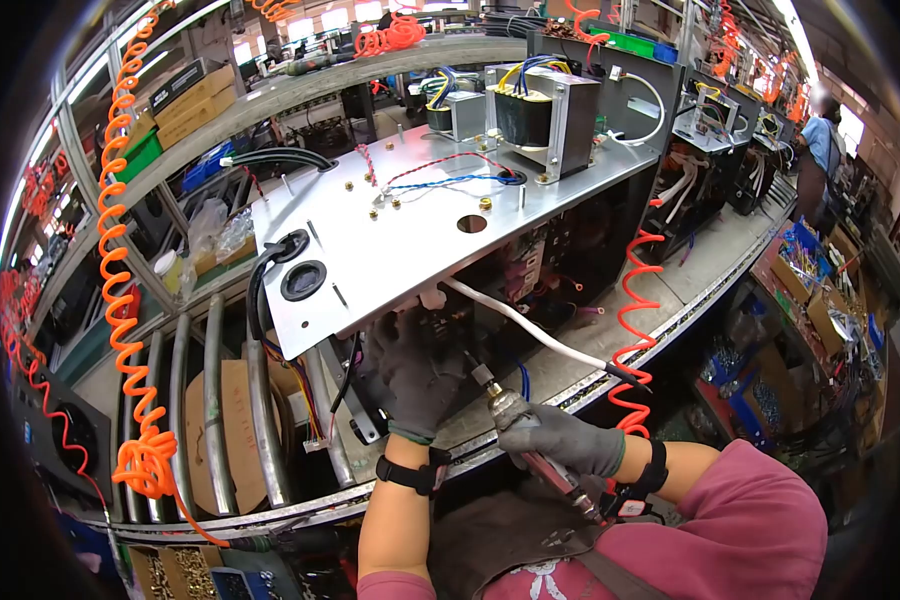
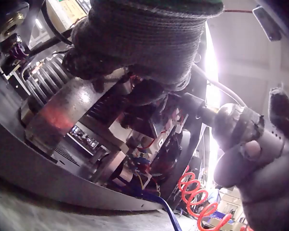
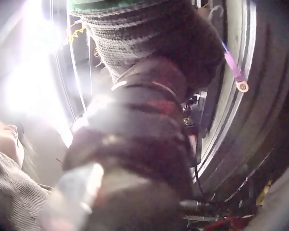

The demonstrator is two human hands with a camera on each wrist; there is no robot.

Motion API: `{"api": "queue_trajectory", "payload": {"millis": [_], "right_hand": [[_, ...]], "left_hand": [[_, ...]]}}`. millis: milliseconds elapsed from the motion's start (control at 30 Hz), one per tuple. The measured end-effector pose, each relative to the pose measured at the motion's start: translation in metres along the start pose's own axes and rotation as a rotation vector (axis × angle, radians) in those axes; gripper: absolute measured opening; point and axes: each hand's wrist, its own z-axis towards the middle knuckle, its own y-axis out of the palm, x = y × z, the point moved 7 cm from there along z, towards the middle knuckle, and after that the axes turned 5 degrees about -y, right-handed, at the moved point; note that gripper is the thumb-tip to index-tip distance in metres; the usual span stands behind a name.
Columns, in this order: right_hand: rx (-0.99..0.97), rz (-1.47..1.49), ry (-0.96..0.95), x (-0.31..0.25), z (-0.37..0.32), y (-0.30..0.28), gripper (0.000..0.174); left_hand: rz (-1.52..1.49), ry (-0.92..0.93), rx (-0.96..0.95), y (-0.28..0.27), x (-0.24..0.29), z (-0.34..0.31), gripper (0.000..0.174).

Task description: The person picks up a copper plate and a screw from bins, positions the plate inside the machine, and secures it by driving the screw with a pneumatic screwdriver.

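Observation:
A grey-gloved left hand (image 1: 415, 375) reaches under the front edge of a silver metal plate (image 1: 410, 240). In the left wrist view that hand (image 2: 139, 43) has bent fingers among dark parts beside a metal cylinder (image 2: 67, 110); what they touch is unclear. The gloved right hand (image 1: 565, 440) grips a power driver (image 1: 508, 404), whose shaft points up and left towards the left hand. In the left wrist view the driver's nose (image 2: 231, 122) ends close to the left fingers. The driver body (image 3: 135, 115) fills the right wrist view, blurred.
Transformers (image 1: 525, 120) stand on the plate's back part. A white cable (image 1: 530, 328) crosses in front of the plate's edge. Orange coiled hoses (image 1: 120, 300) hang at left and right (image 1: 635, 300). Metal rollers (image 1: 213, 410) lie left; parts bins (image 1: 820, 310) stand right, with a person (image 1: 818, 160) farther back.

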Motion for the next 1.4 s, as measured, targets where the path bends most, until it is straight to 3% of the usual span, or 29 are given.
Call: {"api": "queue_trajectory", "payload": {"millis": [600,1400], "right_hand": [[0.073,-0.106,0.015,-0.001,-0.001,-0.003,0.034],[0.059,-0.153,0.011,-0.008,-0.002,0.000,0.039]], "left_hand": [[-0.050,-0.018,0.023,-0.007,0.006,0.001,0.057],[0.088,-0.035,-0.129,0.008,-0.004,-0.003,0.064]]}}
